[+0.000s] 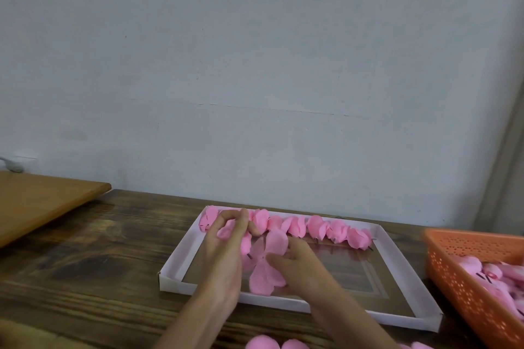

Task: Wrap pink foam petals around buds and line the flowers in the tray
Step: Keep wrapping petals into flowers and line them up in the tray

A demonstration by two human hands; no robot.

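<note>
While at least three loose rounded pink foam pieces point(262, 343) lie nearest, the left hand point(224, 252) and right hand point(302, 268) sit close together over the shallow white cardboard tray point(408, 272), the left curling its fingers round the top of one part-wrapped pink foam flower point(268, 278) and the right gripping its lower petals: wrapping looks under way. Next, I judge, the petals need closing snugly round the bud before it joins the single far-side row of about eight finished pink flowers point(317, 226); one orange perforated plastic basket point(453, 269) holding more stands rightward

Over the tray point(187, 246), left hand point(224, 255) pinches a flower point(226, 232), right hand point(302, 268) holds petals point(266, 280)
</note>
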